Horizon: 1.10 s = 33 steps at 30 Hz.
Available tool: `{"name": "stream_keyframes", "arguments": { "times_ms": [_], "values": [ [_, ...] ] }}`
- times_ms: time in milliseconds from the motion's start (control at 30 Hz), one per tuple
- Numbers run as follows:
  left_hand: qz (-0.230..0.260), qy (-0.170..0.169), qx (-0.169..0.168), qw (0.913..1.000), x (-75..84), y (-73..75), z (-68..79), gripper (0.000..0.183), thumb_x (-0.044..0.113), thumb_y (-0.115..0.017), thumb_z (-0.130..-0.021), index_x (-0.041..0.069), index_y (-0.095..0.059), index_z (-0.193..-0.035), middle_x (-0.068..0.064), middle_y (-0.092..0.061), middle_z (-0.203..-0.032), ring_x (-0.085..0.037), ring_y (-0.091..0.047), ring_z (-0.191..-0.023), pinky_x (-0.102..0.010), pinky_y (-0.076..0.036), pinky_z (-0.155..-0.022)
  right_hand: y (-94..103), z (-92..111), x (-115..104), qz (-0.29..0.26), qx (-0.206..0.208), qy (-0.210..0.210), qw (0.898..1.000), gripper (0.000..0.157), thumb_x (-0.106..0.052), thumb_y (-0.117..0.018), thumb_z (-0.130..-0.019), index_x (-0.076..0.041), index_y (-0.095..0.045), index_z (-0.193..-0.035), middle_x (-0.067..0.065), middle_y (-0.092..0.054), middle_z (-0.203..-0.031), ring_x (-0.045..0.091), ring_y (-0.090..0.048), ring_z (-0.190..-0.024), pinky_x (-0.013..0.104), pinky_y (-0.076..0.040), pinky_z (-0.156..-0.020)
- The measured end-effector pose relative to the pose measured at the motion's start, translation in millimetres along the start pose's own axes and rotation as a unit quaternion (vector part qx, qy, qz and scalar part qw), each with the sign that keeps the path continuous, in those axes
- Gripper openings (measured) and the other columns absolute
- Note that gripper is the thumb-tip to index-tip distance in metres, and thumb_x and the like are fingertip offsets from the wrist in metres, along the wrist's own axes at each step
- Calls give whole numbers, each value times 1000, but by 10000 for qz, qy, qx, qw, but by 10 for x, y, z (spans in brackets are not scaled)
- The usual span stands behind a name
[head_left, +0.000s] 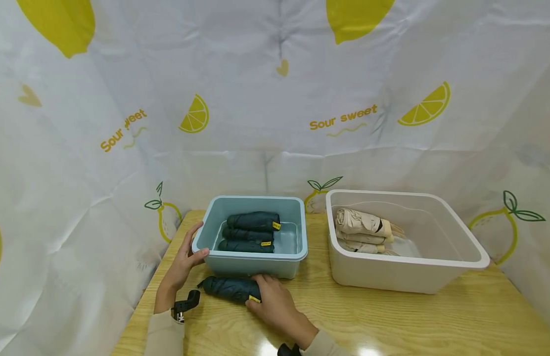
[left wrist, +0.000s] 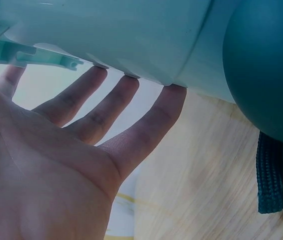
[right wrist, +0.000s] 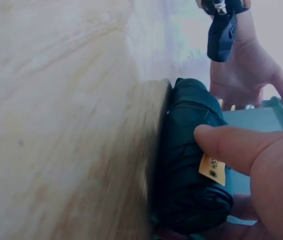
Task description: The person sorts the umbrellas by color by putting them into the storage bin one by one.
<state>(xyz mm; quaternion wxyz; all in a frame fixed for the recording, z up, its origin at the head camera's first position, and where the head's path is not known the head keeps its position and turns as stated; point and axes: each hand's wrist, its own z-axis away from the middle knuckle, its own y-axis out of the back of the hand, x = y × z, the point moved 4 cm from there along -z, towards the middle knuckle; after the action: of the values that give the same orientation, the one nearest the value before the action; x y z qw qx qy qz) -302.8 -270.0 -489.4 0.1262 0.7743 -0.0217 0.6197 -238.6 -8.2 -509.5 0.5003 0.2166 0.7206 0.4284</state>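
A dark green folding umbrella [head_left: 232,289], rolled up with a yellow tag and a wrist strap, lies on the table in front of the light blue bin [head_left: 257,256]. My right hand [head_left: 277,302] grips its right end, the thumb [right wrist: 221,142] across it near the tag. My left hand [head_left: 182,262] touches the bin's left front corner, thumb by the rim and fingers spread against the outer wall. In the left wrist view its fingers [left wrist: 149,120] look nearly straight, beside the umbrella's rounded end [left wrist: 266,70] and strap [left wrist: 270,175]. Inside the bin lie three similar umbrellas [head_left: 252,220].
To the right stands a larger white bin [head_left: 390,277] with several rolled beige cloth bundles [head_left: 361,222] with cords in its left part. Both bins rest on a wooden table [head_left: 373,316]. A lemon-printed white curtain [head_left: 257,99] hangs behind and at both sides.
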Motion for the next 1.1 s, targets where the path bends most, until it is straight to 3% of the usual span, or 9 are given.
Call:
{"name": "stream_keyframes", "arguments": {
  "times_ms": [267,500,867,1100],
  "values": [
    [-126,-45,34,9999,-4,-5,-5,76,12,-53,-102,29,-13,-165,-24,-27,-162,-44,-48,-132,-36,-55,-90,-23,-24,43,-52,-44,-1,10000,55,-38,-86,-81,-9,-67,-124,6,-69,-119,27,-63,-113,45,-53,-94],
    [-166,-33,80,9998,-18,-2,-9,76,12,-53,-102,31,-14,-165,-23,-28,-162,-46,-47,-132,-38,-55,-90,15,-33,86,-196,-31,115,9997,51,-39,-86,-79,-11,-69,-117,2,-69,-110,19,-65,-99,38,-53,-84],
    [-96,-13,108,9999,-29,3,-16,76,13,-53,-101,29,-15,-165,-25,-28,-161,-52,-42,-134,-47,-53,-92,114,-34,108,-735,-67,248,9970,45,-33,-88,-77,-14,-71,-113,0,-73,-109,18,-67,-99,34,-54,-84],
    [-116,12,122,9999,-22,6,-14,76,15,-54,-101,30,-15,-164,-25,-28,-162,-52,-42,-134,-50,-52,-93,198,-33,74,-1259,70,259,9917,47,-28,-89,-78,-15,-72,-120,3,-75,-115,21,-70,-104,35,-55,-86]
  ]
}}
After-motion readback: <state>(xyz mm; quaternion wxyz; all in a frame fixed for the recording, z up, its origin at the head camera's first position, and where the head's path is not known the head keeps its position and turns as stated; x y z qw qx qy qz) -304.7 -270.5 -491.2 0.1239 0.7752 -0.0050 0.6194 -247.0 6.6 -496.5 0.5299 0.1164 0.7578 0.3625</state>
